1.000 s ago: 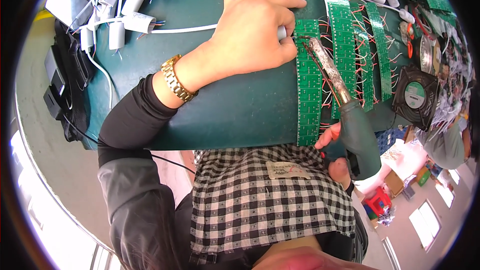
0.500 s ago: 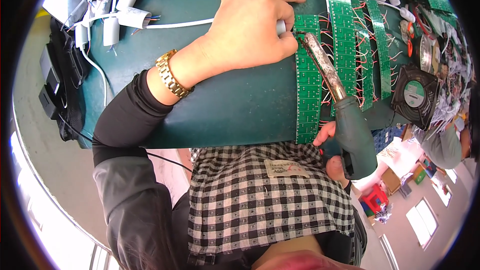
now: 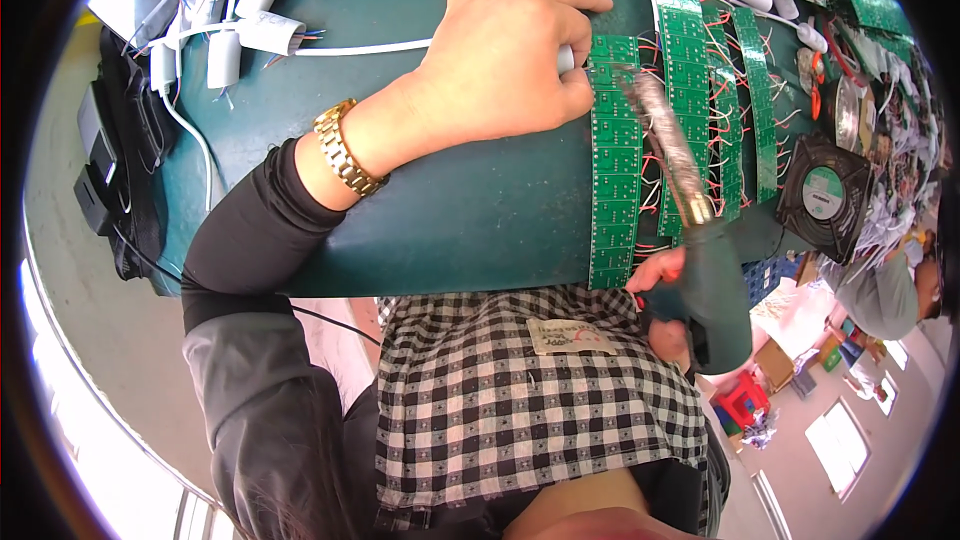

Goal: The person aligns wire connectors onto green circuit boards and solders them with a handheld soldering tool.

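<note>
My left hand, with a gold watch on its wrist, lies at the top middle of the table. Its thumb and forefinger pinch a white cable end at the upper left edge of the nearest green circuit board strip; the other fingers are stretched out. A white cable runs from the left to under this hand. My right hand, partly hidden behind the dark handle, grips a soldering iron. The iron is smeared by motion, its tip over the top of the strip, to the right of my left hand.
More green board strips with red and white wires lie to the right. White cables with cylindrical sleeves pile up at the far left. A black fan and an orange-handled tool are at the right. Another person sits beyond.
The soldering iron has moved a little to the right, its tip coming away from the cable end. My left hand stays almost in place.
</note>
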`<state>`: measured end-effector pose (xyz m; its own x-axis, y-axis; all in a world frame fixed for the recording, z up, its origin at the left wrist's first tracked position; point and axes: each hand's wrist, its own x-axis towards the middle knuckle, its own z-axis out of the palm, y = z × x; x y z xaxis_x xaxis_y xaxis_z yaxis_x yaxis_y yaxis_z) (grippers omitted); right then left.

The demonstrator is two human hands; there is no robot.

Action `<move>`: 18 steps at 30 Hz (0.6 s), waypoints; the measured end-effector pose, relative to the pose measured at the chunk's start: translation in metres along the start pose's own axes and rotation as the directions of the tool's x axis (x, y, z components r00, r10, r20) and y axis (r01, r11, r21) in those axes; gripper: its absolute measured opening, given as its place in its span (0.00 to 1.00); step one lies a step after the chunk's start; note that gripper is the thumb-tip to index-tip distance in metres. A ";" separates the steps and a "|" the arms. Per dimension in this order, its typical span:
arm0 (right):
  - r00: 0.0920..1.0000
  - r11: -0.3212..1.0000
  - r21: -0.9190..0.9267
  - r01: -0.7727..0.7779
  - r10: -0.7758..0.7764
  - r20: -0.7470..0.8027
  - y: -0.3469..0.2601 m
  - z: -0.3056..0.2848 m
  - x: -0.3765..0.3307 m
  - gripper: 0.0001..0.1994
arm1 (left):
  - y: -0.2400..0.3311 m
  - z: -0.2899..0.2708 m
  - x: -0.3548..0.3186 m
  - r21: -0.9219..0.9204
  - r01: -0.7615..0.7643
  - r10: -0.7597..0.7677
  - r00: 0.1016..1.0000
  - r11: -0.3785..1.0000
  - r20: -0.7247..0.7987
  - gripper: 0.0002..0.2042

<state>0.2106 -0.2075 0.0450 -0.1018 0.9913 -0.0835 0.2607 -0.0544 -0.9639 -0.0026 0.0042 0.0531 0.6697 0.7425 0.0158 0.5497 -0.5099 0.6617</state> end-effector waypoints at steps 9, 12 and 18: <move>0.991 0.967 0.245 0.066 -0.035 -0.129 0.005 0.012 0.002 0.36 | -0.001 0.000 -0.005 0.024 -0.025 0.025 0.999 0.999 -0.036 0.05; 0.977 0.937 0.337 -0.093 0.151 -0.150 0.003 0.021 -0.001 0.40 | -0.002 0.001 -0.005 0.027 -0.022 0.022 0.999 0.999 -0.035 0.04; 0.940 0.895 0.403 -0.190 0.285 -0.190 -0.002 0.028 0.000 0.38 | 0.002 -0.005 -0.002 0.026 0.017 -0.017 1.000 1.000 0.019 0.04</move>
<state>0.1833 -0.2111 0.0397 0.1610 0.9387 -0.3048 -0.1337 -0.2852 -0.9491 -0.0059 0.0038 0.0580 0.6695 0.7428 -0.0098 0.5734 -0.5083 0.6426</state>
